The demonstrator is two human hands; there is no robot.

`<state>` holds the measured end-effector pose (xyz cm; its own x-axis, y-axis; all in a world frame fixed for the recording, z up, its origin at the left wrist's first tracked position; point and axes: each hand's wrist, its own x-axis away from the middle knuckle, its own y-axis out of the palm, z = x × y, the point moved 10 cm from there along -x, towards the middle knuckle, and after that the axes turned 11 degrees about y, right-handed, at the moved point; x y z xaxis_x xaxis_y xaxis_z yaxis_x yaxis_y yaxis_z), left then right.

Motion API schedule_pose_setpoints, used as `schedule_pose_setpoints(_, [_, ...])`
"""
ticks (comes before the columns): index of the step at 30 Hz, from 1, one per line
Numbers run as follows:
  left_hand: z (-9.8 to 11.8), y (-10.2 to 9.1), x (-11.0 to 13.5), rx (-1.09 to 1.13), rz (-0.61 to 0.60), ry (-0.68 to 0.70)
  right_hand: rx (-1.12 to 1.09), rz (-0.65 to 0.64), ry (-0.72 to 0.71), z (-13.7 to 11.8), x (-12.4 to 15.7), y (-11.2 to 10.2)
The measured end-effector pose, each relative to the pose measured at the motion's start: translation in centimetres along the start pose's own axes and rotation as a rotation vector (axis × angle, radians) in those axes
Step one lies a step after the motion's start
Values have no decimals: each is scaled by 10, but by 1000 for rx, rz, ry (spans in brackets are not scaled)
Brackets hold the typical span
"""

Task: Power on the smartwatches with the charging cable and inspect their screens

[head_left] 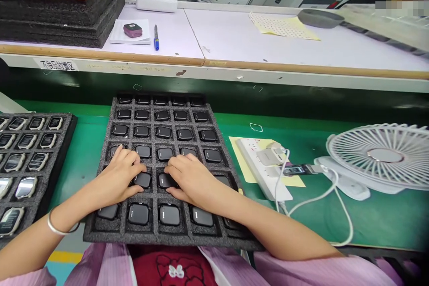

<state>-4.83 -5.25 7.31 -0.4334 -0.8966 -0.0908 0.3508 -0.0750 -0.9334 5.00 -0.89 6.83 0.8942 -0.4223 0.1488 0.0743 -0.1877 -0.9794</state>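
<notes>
A black foam tray (154,140) with a grid of pockets lies on the green mat in front of me, each pocket holding a small dark square device (138,213). My left hand (119,176) rests on the tray's middle rows, fingers curled down over a device (142,179). My right hand (191,179) lies beside it, fingertips pressed on the neighbouring device (165,180). The two hands nearly touch. A silver bangle (55,228) circles my left wrist.
A second foam tray (65,127) with silver-rimmed devices sits at the left. To the right lie a white power strip (258,165) with a plugged charger and cables, and a white fan (380,154). The raised white shelf (234,38) behind holds stacked foam, a pen and a purple device.
</notes>
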Motion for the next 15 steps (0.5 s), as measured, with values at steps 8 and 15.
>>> schedule_pose_setpoints(8, [1,3,-3,52,-36,29,-98,9,-31,6,-1,4])
schedule_pose_setpoints(15, [-2,7,-1,73,-27,33,-122,0,-38,8,-1,6])
